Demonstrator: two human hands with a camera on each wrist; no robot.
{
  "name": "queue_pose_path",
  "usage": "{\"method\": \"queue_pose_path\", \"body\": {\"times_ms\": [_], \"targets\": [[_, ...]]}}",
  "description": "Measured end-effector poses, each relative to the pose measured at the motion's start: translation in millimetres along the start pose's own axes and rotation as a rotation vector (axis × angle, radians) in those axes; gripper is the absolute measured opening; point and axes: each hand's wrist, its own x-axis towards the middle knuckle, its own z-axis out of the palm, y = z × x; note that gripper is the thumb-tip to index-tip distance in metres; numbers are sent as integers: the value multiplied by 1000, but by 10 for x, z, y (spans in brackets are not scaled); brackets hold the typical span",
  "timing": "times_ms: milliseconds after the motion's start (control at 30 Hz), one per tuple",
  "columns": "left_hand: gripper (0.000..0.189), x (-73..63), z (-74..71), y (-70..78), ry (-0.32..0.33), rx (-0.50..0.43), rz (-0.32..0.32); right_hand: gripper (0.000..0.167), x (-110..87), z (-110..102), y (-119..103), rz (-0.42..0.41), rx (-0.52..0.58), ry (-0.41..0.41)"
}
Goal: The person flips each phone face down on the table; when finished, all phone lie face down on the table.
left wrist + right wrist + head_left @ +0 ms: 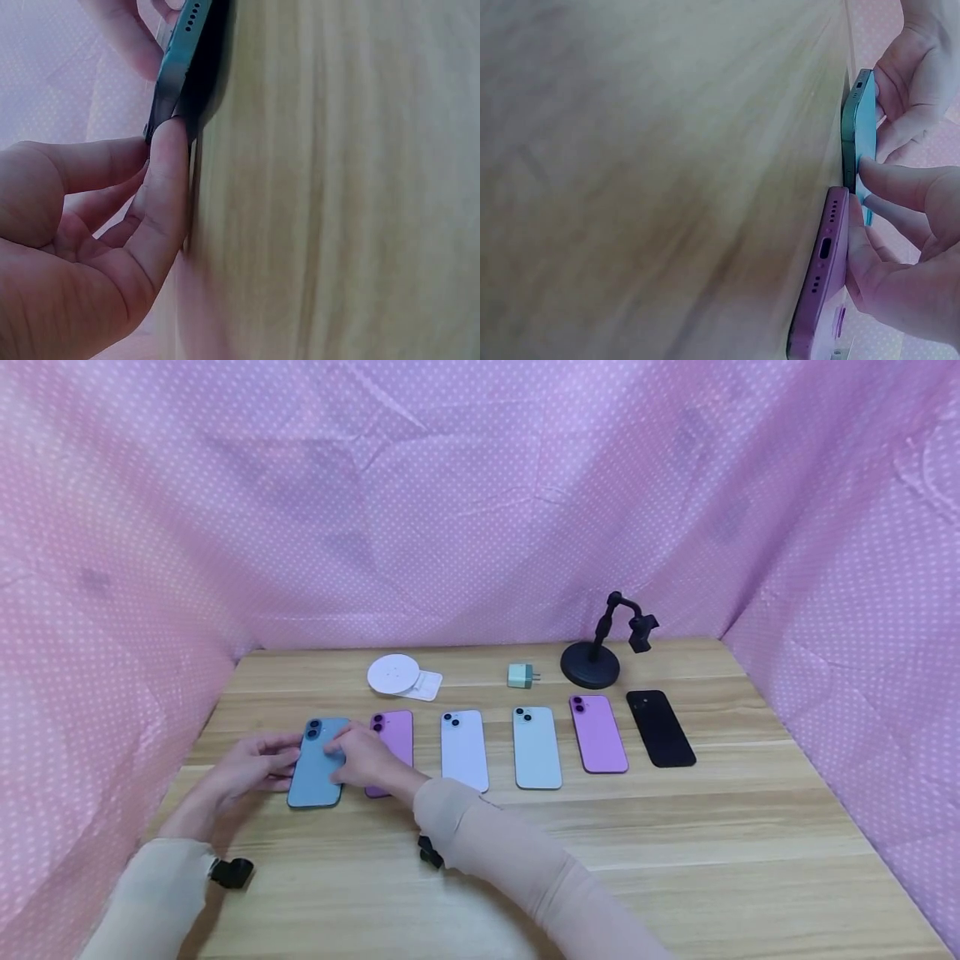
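A blue phone [313, 777] lies camera side up at the left end of a row of phones. My left hand [251, 768] pinches its left edge, thumb on the upper side and fingertips low at the side, as the left wrist view shows. From the right, my right hand [369, 762] holds the opposite edge between thumb and fingers. Its other fingers hang over the near purple phone [401, 735], right at that phone's edge in the right wrist view. My right hand and wrist cover part of this purple phone.
Rightward in the row lie a white phone [463, 747], a pale green phone [537, 752], another purple phone [600, 735] and a black phone [662, 731]. Behind them are a white round charging stand [393, 674], a green plug adapter [520, 675] and a black phone holder [590, 666].
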Motion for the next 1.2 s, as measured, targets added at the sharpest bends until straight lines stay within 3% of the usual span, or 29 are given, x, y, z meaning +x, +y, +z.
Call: {"method": "queue_pose_path", "body": {"times_ms": [433, 933, 1200], "targets": [[56, 127, 59, 43, 51, 98, -26, 41, 11, -83, 56, -15, -40, -25], [57, 21, 46, 30, 84, 116, -76, 41, -31, -26, -25, -1, -37, -51], [55, 14, 62, 26, 88, 131, -55, 40, -36, -25, -25, 2, -33, -38]]}}
